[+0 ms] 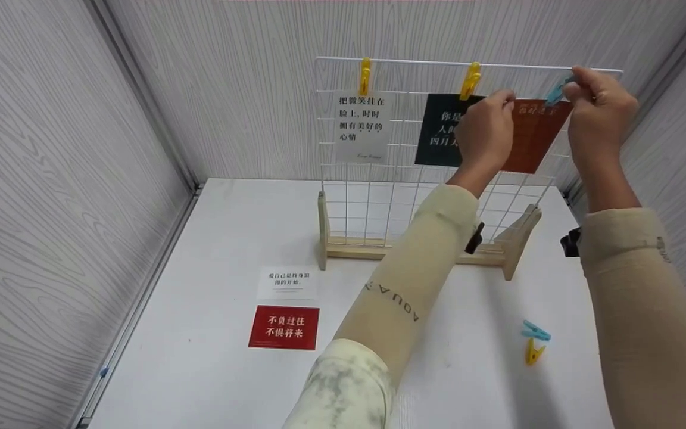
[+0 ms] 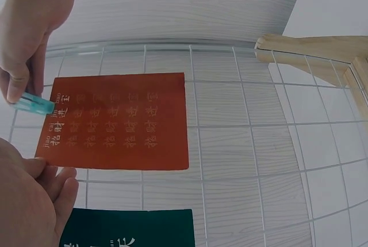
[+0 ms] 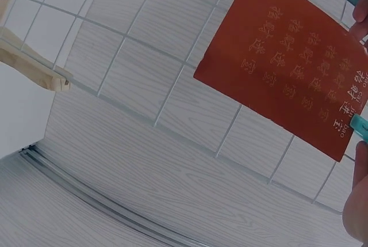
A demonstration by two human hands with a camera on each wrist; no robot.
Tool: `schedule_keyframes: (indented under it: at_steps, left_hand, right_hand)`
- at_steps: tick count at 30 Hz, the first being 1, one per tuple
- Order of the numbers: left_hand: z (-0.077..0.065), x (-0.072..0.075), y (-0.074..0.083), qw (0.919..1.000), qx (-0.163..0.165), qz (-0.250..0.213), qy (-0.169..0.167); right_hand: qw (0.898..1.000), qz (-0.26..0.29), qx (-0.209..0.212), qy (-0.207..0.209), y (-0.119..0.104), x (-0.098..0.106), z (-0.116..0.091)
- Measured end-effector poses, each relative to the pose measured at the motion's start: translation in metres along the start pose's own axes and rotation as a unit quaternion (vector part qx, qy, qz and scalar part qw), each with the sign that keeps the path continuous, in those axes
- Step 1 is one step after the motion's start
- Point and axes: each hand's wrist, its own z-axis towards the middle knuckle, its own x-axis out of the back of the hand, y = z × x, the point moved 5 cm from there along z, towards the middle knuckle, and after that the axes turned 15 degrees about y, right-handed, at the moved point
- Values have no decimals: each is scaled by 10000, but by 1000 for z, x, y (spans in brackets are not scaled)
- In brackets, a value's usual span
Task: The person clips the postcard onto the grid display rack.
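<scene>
An orange-red card (image 1: 536,140) with pale lettering lies against the right part of a white wire grid (image 1: 414,61). My left hand (image 1: 489,128) pinches the card's upper left corner, as the left wrist view shows. With its thumb and fingers, my right hand (image 1: 604,113) grips a light blue clothespin (image 2: 34,104), whose tip is at the card's top edge. Whether the clothespin also bites the wire cannot be made out. To the left, a dark green card (image 1: 435,134) hangs from a yellow clothespin (image 1: 470,81), partly hidden behind my left hand.
Farther left on the grid, a white card (image 1: 362,134) hangs from another yellow clothespin (image 1: 365,76). Wooden feet (image 1: 323,232) support the grid. On the table lie a white card (image 1: 286,292), a red card (image 1: 284,328), a blue clothespin (image 1: 535,330) and a yellow clothespin (image 1: 534,351).
</scene>
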Motion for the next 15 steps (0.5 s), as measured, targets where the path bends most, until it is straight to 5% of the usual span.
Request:
schedule_keyframes:
  at_steps: [15]
  left_hand:
    - [-1, 0, -1, 9997, 141, -188, -71]
  right_hand:
    - [9989, 166, -308, -316, 11, -1, 0]
